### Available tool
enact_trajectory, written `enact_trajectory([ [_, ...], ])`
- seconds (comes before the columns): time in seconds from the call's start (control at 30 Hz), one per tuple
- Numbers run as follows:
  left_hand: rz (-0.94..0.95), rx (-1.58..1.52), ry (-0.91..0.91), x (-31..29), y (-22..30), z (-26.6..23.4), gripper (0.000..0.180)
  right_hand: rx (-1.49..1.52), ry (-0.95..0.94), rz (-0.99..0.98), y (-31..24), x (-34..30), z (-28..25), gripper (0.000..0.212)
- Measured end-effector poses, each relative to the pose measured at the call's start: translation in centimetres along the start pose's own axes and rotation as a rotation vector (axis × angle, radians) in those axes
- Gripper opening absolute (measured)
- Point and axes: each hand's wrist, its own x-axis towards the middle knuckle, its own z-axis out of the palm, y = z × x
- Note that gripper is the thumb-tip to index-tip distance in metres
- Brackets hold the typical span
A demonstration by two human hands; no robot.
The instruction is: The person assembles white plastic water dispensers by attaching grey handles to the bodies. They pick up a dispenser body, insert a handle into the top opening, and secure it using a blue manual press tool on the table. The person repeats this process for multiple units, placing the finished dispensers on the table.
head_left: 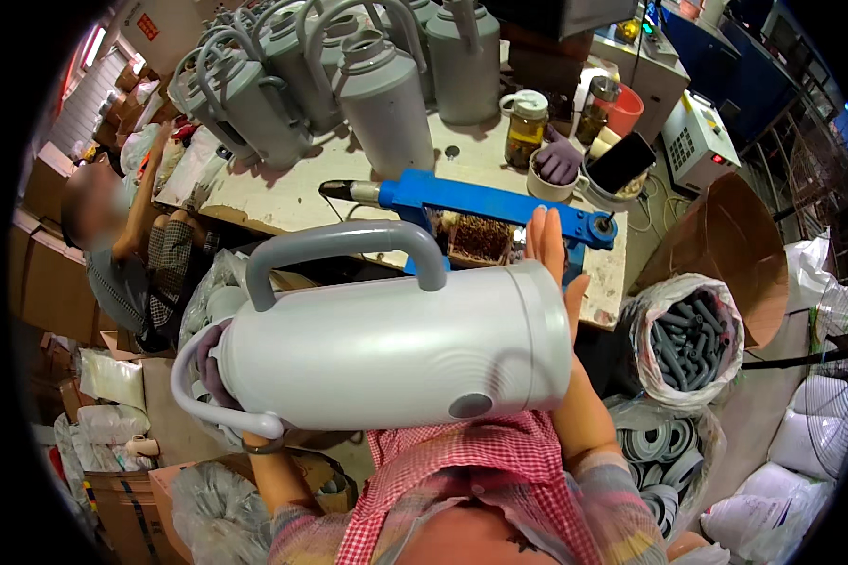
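Jug (386,348), grey plastic w/ arched handle, lies sideways across lap, in front of tabletop (283,198). Right hand (548,247) flat on base end, fingers spread; left hand (215,363) mostly hidden at spout end, grip can't be told.

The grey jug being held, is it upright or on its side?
On its side: the grey jug lies level between both hands, handle on top.
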Motion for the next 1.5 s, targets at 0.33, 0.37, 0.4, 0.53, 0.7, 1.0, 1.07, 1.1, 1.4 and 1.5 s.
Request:
enact_trajectory([
  [0.33, -0.248, 0.129, 0.049, 21.4, -9.7, -9.6, 0.044, -0.369, -0.126, 0.134, -1.0, 5.9, -2.1, 0.046],
  [0.37, -0.221, 0.028, -0.018, 23.7, -11.4, -6.9, 0.046, -0.42, -0.196, 0.12, -0.9, 6.8, -1.3, 0.046],
  [0.4, 0.01, 0.452, -0.18, 26.1, -13.6, -6.3, 0.04, -0.511, -0.267, 0.052, -1.1, 8.4, 0.1, 0.047],
  [0.53, -0.199, 0.744, -0.377, 33.0, -19.8, 0.8, 0.051, -0.554, -0.309, -0.063, -0.4, 17.7, 3.8, 0.042],
  [0.7, -0.394, 0.735, -0.271, 34.9, -29.8, 6.5, 0.057, 0.028, -0.25, 0.36, 0.7, 31.2, 8.5, 0.059],
  [1.0, -0.236, 0.553, 0.045, 33.6, -31.9, 6.0, 0.045, 0.515, 0.039, 0.403, 4.9, 40.3, 18.5, 0.032],
  [1.07, -0.111, 0.658, 0.245, 31.7, -30.4, 3.9, 0.044, 0.501, 0.04, 0.237, 2.3, 38.4, 17.5, 0.024],
  [1.1, -0.011, 0.655, 0.414, 29.4, -30.2, 3.4, 0.047, 0.568, -0.08, 0.266, 0.6, 37.4, 15.1, 0.026],
  [1.4, -0.502, -0.922, -0.067, 8.9, -9.5, 16.0, 0.075, 1.106, -0.242, 0.224, -14.5, 18.4, -0.9, 0.033],
  [1.5, -0.639, -1.005, 0.119, 6.5, -2.6, 15.9, 0.053, 1.064, 0.164, 0.232, -16.6, 13.9, 0.2, 0.034],
])
